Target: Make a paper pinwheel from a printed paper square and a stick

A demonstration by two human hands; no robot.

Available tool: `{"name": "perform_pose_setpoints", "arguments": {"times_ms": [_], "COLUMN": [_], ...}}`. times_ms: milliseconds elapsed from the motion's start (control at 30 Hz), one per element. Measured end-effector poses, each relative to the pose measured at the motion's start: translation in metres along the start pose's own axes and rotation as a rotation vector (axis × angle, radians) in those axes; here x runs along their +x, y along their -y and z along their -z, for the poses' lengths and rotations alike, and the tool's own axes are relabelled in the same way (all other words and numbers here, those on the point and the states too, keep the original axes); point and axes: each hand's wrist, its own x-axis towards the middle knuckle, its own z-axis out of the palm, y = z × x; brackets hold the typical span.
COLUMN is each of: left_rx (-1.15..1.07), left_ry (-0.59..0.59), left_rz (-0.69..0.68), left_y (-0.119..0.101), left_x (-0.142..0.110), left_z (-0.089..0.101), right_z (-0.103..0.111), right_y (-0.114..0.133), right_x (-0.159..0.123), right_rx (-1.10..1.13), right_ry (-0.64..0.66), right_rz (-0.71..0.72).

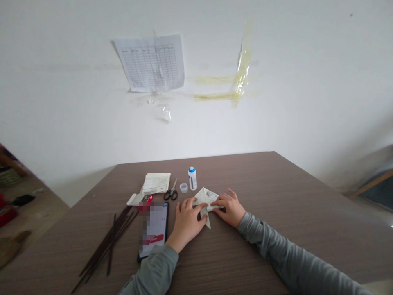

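A folded piece of printed paper lies on the brown table in front of me. My left hand rests on its left side, fingers pressed down on the fold. My right hand presses on the paper's right side, with the fingertips pinched at the fold. Both sleeves are grey-green.
A phone lies left of my left hand. Several dark thin sticks lie further left. Behind are scissors, a small white bottle with a blue cap, a clear cap and a stack of paper. A printed sheet hangs on the wall.
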Motion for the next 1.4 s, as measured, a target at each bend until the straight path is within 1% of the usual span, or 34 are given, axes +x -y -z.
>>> {"name": "perform_pose_setpoints", "arguments": {"times_ms": [167, 333, 467, 633, 833, 1067, 1200, 1400], "left_rx": [-0.008, 0.005, 0.022, 0.019, 0.001, 0.008, -0.005, 0.003], "left_ry": [-0.01, -0.023, 0.002, 0.03, 0.029, 0.023, 0.004, 0.03], "left_rz": [0.005, 0.004, -0.002, -0.003, 0.007, 0.014, -0.001, 0.015], "left_y": [0.001, 0.003, 0.003, 0.001, -0.003, -0.001, 0.001, -0.002], "left_x": [0.0, 0.0, 0.0, 0.001, 0.0, 0.0, 0.001, 0.0], "left_z": [-0.001, -0.006, -0.005, -0.001, 0.002, -0.001, -0.003, 0.0], "right_z": [0.0, 0.004, 0.004, -0.002, -0.009, 0.002, 0.004, -0.001], "right_y": [-0.001, 0.005, 0.006, -0.003, -0.012, 0.003, 0.006, -0.002], "right_x": [-0.001, -0.003, -0.003, -0.003, -0.001, -0.001, -0.002, -0.003], "right_rx": [0.028, 0.05, 0.039, 0.028, 0.001, 0.039, 0.058, 0.029], "right_ry": [0.004, 0.03, 0.025, 0.024, 0.025, 0.07, 0.055, 0.017], "right_rz": [0.003, -0.022, -0.024, 0.011, 0.035, -0.043, -0.029, 0.011]}}
